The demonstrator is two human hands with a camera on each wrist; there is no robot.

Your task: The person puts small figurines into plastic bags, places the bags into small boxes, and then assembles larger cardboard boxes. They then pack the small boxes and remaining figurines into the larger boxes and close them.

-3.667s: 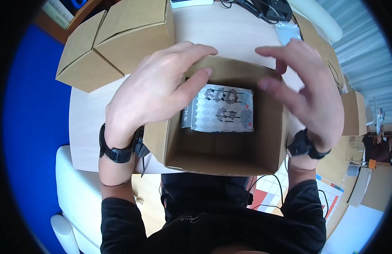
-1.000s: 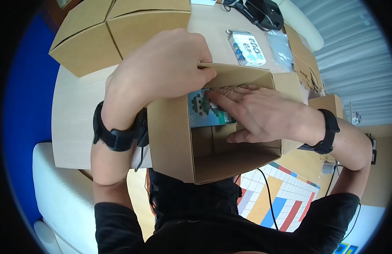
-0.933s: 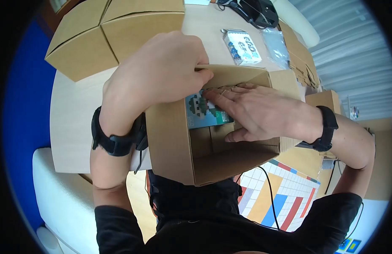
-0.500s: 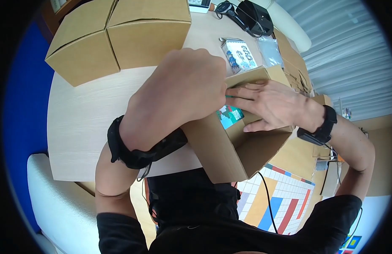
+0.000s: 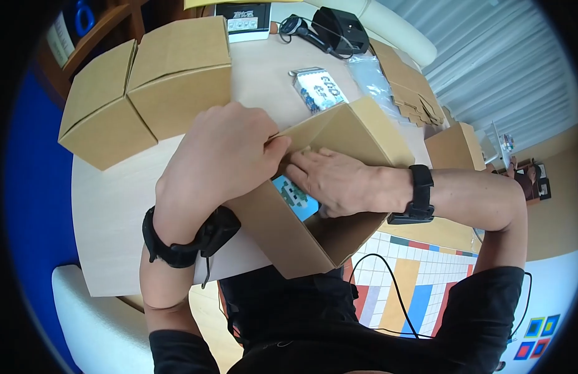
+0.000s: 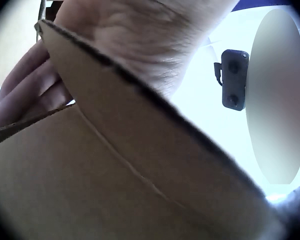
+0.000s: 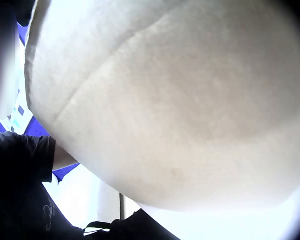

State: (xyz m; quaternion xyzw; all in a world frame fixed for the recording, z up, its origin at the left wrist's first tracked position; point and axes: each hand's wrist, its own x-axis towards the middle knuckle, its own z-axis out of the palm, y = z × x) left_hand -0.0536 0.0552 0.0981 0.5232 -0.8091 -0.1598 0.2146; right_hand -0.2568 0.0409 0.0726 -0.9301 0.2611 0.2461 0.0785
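Note:
In the head view an open cardboard box (image 5: 286,240) stands turned at an angle near the table's front edge. My left hand (image 5: 217,165) grips its far left rim, thumb on the inner side and fingers outside. Inside lies a small blue printed box (image 5: 296,198) with a pixel-style picture. My right hand (image 5: 342,184) reaches in over the near right wall, fingers extended against the blue box, part of which they hide. Cardboard flap (image 6: 140,150) and left palm fill much of the left wrist view. A cardboard wall (image 7: 190,100) blocks the right wrist view.
Two closed cardboard boxes (image 5: 176,90) stand at the back left. Behind the open box lie a small white printed box (image 5: 320,88), a clear plastic bag (image 5: 371,78) and flattened cardboard (image 5: 410,87). A black device (image 5: 340,30) and a tablet-like screen (image 5: 242,23) sit farther back.
Earlier both hands hovered apart around the rim above a white printed package. Now the left grips the rim, the right reaches inside, the blue box shows, and the cardboard box has turned and shifted.

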